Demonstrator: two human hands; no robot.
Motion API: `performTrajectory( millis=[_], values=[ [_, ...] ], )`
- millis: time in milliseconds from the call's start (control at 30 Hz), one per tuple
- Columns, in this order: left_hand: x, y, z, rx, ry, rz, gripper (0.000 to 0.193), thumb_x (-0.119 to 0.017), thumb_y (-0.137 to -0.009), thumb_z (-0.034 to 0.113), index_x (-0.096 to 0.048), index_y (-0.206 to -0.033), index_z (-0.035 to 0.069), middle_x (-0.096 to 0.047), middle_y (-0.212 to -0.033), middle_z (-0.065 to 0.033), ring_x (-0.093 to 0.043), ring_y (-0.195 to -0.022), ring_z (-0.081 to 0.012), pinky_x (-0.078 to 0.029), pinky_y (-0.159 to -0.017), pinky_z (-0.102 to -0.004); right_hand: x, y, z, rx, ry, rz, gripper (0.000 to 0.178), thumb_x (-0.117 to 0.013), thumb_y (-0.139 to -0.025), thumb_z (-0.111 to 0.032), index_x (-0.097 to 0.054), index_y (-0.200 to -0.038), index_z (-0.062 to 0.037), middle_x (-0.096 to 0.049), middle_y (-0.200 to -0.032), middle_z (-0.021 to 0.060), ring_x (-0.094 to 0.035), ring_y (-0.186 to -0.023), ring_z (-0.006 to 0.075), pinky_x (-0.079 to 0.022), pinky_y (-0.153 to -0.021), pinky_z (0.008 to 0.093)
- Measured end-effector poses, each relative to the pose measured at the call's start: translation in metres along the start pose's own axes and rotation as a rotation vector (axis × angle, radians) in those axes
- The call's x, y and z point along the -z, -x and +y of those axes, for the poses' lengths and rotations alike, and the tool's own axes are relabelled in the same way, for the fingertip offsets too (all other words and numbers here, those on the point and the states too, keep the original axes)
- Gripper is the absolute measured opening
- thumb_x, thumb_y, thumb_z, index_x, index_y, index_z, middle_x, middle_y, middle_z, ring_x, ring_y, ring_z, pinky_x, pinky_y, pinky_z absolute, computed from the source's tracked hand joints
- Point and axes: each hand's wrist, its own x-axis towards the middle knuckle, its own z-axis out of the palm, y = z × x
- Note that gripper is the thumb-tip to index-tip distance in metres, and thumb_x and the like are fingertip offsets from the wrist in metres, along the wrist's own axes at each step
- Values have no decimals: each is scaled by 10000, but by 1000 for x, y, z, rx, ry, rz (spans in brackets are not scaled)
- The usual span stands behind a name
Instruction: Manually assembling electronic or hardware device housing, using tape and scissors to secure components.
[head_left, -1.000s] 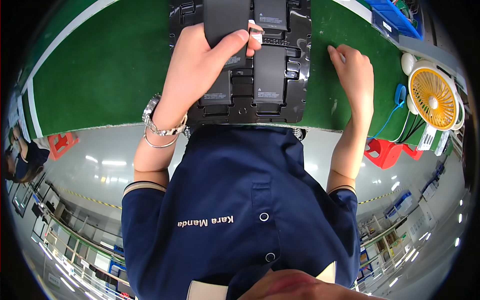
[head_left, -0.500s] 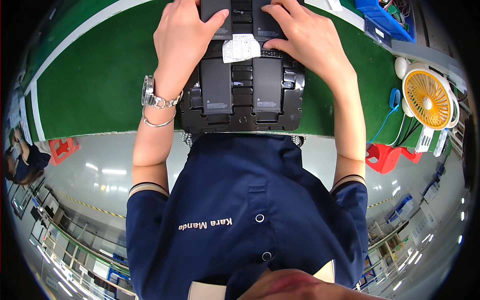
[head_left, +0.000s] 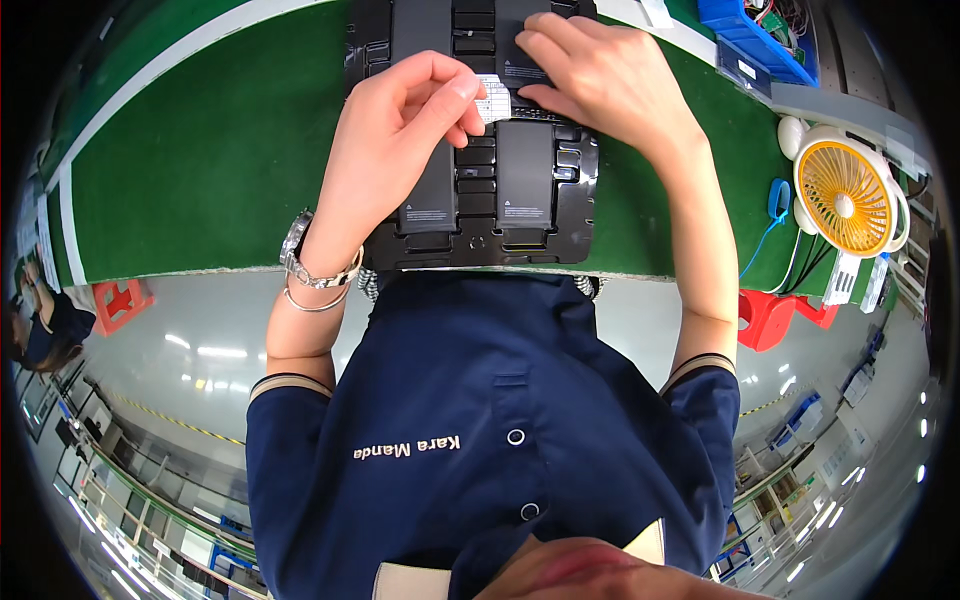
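A black moulded plastic tray [head_left: 478, 245] lies on the bench in front of me, with flat black rectangular packs, like battery packs [head_left: 525, 175], set in its recesses. My left hand [head_left: 400, 125], wearing a watch and a bangle, is closed over the tray's middle, thumb and fingers pinching the left edge of a white printed paper label [head_left: 494, 98]. The fingers partly cover the label. My right hand [head_left: 610, 80] rests over the upper right pack [head_left: 522, 65], its thumb and fingers apart, the thumb near the label's right edge.
The bench has a green mat [head_left: 210, 150] with white edge lines. On the right stand a yellow and white fan [head_left: 845, 200], a blue strap [head_left: 779, 200] and cables. A blue bin [head_left: 755, 35] with wires is at the far right. Red stools [head_left: 768, 318] stand beyond the bench edge.
My left hand has come off the upper left pack, moved toward me and right, and taken the label's left edge. The right hand has stayed nearly in place. The view has shifted slightly.
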Motion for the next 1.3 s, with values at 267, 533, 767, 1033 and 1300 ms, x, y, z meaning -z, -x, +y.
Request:
performTrajectory(
  millis=[267,533,767,1033,1300],
  values=[
    [-10,4,5,276,375,-215,478,-435,-1031,429,-644,-1107,6,-720,-969,-92,-694,-853,-134,-497,-621,-215,8,13,1,61,241,234,282,-756,-707,-160,-637,-947,-69,-680,-997,-3,-619,-648,114,-495,-538,242],
    [-27,0,-1,463,953,-252,479,-442,-1031,359,-567,-1275,-34,-683,-1127,-118,-651,-1072,-228,-564,-859,-381,45,27,-68,68,93,319,116,-723,-811,-205,-727,-877,-109,-723,-924,22,-562,-598,90,-418,-517,211],
    [-24,12,10,291,655,-206,257,-610,-950,158,-631,-1119,-34,-699,-900,-110,-698,-790,-179,-571,-700,-284,51,42,-92,-855,-795,333,42,-643,-897,-47,-649,-924,-16,-616,-759,53,-536,-567,123,-428,-523,250],
    [-29,15,12,87,440,-141,156,-656,-896,82,-682,-983,-45,-676,-807,-92,-647,-692,-147,-527,-665,-276,48,36,-102,-861,-760,250,28,-635,-899,-21,-661,-908,-16,-594,-728,65,-510,-523,153,-408,-491,284],
    [-30,18,12,13,362,-84,122,-694,-877,87,-703,-943,-16,-676,-756,-41,-637,-706,-90,-513,-658,-233,50,28,-106,-782,-567,274,61,-659,-858,7,-657,-899,-38,-610,-735,62,-582,-556,222,-451,-498,328]
  ],
)
